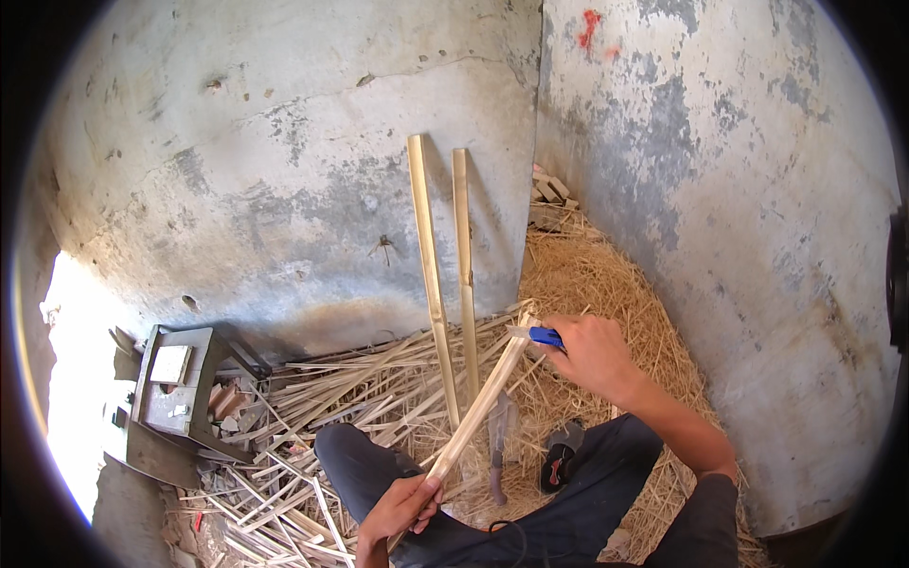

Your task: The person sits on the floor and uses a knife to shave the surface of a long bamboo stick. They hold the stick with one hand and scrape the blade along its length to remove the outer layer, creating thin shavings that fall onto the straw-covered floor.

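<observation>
A long pale bamboo strip (481, 418) slants up and away from me across my lap. My left hand (405, 505) is closed around its near end, by my left knee. In my right hand (594, 354) I grip a blue utility knife (546, 337). Its blade lies against the strip close to the far end, where the strip looks frayed. Two more bamboo strips, a longer one (428, 256) and a shorter one (464, 256), lean upright on the wall in front of me.
Loose split strips (369, 393) cover the floor at left, and a heap of straw-like shavings (597, 270) fills the right corner. A tool with a dark handle (496, 464) lies between my legs. At left stands a small grey wooden stand (185, 379). Bricks (552, 189) sit in the corner.
</observation>
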The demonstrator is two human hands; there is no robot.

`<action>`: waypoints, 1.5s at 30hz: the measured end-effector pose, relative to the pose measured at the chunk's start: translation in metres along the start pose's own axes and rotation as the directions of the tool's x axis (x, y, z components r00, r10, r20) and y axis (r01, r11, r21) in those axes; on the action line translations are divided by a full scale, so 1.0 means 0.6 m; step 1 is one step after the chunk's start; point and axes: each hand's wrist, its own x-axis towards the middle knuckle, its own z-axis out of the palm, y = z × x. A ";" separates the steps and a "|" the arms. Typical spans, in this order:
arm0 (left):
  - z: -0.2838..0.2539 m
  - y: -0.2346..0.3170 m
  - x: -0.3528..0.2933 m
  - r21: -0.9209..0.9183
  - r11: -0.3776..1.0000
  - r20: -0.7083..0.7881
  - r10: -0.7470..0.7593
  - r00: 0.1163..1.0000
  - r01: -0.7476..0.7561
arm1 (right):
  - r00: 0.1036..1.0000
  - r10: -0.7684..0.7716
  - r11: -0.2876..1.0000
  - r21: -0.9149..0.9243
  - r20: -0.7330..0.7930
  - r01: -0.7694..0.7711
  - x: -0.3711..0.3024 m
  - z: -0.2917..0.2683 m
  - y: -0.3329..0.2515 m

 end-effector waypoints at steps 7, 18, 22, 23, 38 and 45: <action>0.019 0.006 0.000 0.011 1.000 -0.037 -0.010 0.999 0.011 | 0.997 0.071 0.993 -0.095 0.029 -0.068 -0.003 0.014 -0.020; 0.010 0.003 -0.008 -0.049 0.999 -0.012 -0.016 1.000 0.016 | 0.973 -0.229 0.951 0.214 0.000 0.224 0.019 0.008 0.040; -0.021 -0.005 -0.015 -0.100 0.993 0.034 -0.054 0.998 0.057 | 0.948 -0.275 0.914 0.350 0.161 0.206 0.033 -0.016 0.070; -0.025 -0.002 -0.017 -0.089 0.994 0.035 -0.057 0.998 0.060 | 0.946 -0.278 0.907 0.371 0.168 0.201 0.034 -0.013 0.075; -0.004 0.016 -0.007 -0.042 0.998 -0.051 -0.048 0.998 0.046 | 0.984 -0.041 0.935 0.354 0.176 -0.024 0.019 -0.004 0.060; 0.002 0.014 0.001 0.013 1.000 -0.062 -0.015 0.998 0.016 | 0.993 0.040 0.957 0.292 -0.111 -0.006 0.002 0.041 0.040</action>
